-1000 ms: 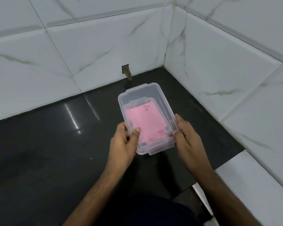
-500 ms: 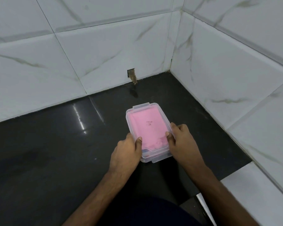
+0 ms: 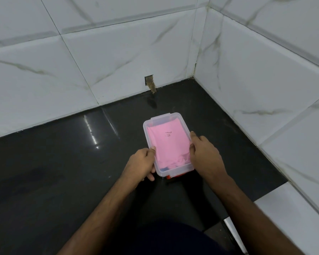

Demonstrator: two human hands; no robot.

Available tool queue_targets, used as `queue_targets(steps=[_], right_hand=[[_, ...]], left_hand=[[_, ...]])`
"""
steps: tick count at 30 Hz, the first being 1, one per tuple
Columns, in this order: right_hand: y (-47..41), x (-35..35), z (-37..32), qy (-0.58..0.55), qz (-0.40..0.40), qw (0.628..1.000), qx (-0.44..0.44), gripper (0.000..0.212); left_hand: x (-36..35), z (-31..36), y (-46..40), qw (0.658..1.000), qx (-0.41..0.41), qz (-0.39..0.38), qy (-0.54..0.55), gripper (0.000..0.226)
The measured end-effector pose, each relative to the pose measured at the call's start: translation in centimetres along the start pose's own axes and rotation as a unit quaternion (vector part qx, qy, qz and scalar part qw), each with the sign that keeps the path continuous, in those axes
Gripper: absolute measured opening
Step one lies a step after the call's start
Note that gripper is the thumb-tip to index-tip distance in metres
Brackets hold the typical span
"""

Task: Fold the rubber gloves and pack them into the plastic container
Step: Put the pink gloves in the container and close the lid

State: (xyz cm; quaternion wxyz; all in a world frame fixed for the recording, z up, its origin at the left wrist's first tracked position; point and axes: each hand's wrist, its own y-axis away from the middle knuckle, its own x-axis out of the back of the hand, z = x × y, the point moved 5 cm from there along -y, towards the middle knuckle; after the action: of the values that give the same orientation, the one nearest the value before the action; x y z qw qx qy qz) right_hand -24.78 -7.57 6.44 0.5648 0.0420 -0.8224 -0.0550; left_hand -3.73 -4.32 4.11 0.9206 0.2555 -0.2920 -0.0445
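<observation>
A clear plastic container (image 3: 147, 126) rests on the black countertop (image 3: 63, 162). Folded pink rubber gloves (image 3: 166, 144) lie flat inside it, with a small dark mark on top. A bit of blue shows at the near left corner inside. Something red-orange (image 3: 175, 176) peeks out under the container's near edge. My left hand (image 3: 142, 165) grips the near left side, thumb over the rim. My right hand (image 3: 204, 153) holds the right side, thumb on the rim.
White marble-patterned tile walls (image 3: 118, 52) close the counter at the back and right, meeting in a corner. A small rough hole (image 3: 149, 82) sits in the back wall above the counter. The counter's front edge steps down at the lower right.
The container has been lowered from a raised, tilted hold onto the countertop, closer to me. Both hands have stayed on its sides.
</observation>
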Motion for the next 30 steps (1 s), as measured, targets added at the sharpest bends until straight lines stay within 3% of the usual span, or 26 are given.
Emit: queue_targets(steps=[3, 8, 12, 17, 21, 24, 26, 30], right_hand=[[-0.4, -0.3, 0.4, -0.010, -0.024, 1.000, -0.005, 0.055], [-1.6, -0.3, 0.7, 0.020, -0.070, 0.997, -0.011, 0.054], [-2.2, -0.1, 1.6, 0.010, -0.060, 0.998, -0.017, 0.053], [-0.8, 0.1, 2.8, -0.031, 0.045, 0.998, -0.029, 0.049], [2.7, 2.3, 3.2, 0.046, 0.211, 0.973, 0.079, 0.039], [5.0, 1.4, 3.9, 0.018, 0.161, 0.978, 0.129, 0.030], [6.0, 0.3, 4.7, 0.014, 0.114, 0.985, 0.126, 0.040], [5.7, 0.6, 7.5, 0.053, 0.094, 0.987, 0.119, 0.057]], left_hand=[[-0.4, -0.7, -0.1, 0.991, 0.043, -0.055, 0.112, 0.052], [0.0, -1.0, -0.5, 0.981, 0.067, -0.097, 0.153, 0.052], [-0.5, -0.7, -0.6, 0.979, 0.070, -0.103, 0.163, 0.053], [-2.0, 0.4, -0.5, 0.979, 0.050, -0.086, 0.177, 0.052], [-4.2, 2.1, -0.8, 0.979, 0.023, -0.082, 0.184, 0.051], [-7.0, 3.8, -1.1, 0.978, 0.006, -0.107, 0.181, 0.052], [-8.7, 5.1, -1.6, 0.976, -0.002, -0.123, 0.177, 0.053], [-11.0, 7.6, -2.9, 0.974, -0.016, -0.133, 0.185, 0.052]])
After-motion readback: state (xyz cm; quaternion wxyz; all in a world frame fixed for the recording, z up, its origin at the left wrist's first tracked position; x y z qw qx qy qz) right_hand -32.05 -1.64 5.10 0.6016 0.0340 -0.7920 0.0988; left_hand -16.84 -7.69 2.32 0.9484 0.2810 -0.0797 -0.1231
